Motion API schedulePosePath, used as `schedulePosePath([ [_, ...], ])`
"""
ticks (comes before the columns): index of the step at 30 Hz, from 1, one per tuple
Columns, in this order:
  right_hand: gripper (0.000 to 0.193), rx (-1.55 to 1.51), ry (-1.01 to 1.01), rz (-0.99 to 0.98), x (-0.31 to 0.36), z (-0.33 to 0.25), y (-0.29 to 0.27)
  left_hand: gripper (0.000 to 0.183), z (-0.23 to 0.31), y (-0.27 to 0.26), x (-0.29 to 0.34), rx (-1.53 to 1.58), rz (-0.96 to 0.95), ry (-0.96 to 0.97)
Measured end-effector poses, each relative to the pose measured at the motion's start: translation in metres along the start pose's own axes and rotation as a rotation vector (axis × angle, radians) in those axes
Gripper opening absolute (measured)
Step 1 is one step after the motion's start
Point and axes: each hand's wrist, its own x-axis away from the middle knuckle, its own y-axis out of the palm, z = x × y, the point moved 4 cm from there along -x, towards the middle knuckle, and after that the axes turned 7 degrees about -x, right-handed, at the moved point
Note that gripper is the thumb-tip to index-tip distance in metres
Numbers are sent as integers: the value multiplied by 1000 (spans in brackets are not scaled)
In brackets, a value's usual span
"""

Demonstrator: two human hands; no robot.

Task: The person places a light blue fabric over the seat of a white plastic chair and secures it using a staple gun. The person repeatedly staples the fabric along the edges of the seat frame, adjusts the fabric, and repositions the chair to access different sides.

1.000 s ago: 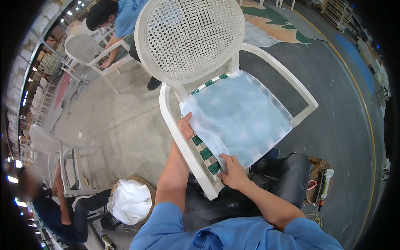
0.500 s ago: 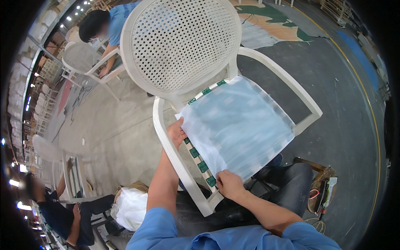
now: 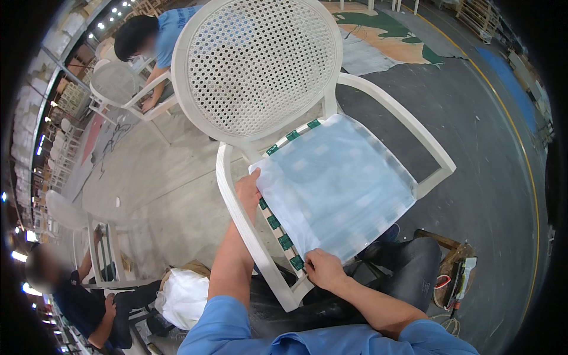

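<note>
A white armchair (image 3: 228, 171) with an oval cane back (image 3: 260, 59) stands in front of me, turned a little. Over its seat lies a thin, translucent pale blue-white cloth (image 3: 343, 183). Green webbing ends (image 3: 285, 241) show along the seat frame's left and rear edges. My left hand (image 3: 248, 190) reaches inside the left armrest and grips the cloth's edge near the rear left corner. At the front left corner, my right hand (image 3: 324, 269) pinches the cloth between bent fingers. The thumb of my left hand lies on top; its other fingers are partly hidden.
A wooden box with tools (image 3: 458, 275) sits by my right knee. White bundled material (image 3: 183, 297) lies at my left. One co-worker (image 3: 151, 44) bends over another chair (image 3: 118, 86) at the far left; another person (image 3: 77, 296) sits at the lower left. Patterned sheets (image 3: 378, 38) cover floor beyond.
My right hand has shifted slightly left and down along the cloth's front left corner. The cloth's left edge lies a little differently, and my left hand keeps its place.
</note>
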Motion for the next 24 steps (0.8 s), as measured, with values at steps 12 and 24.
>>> schedulePosePath([
  [12,12,-1,-42,-28,0,-5,-2,28,3,-8,-1,-42,-52,-28],
  [24,11,-14,-139,-112,-6,-4,2,28,26,-28,-1,-304,76,-16],
])
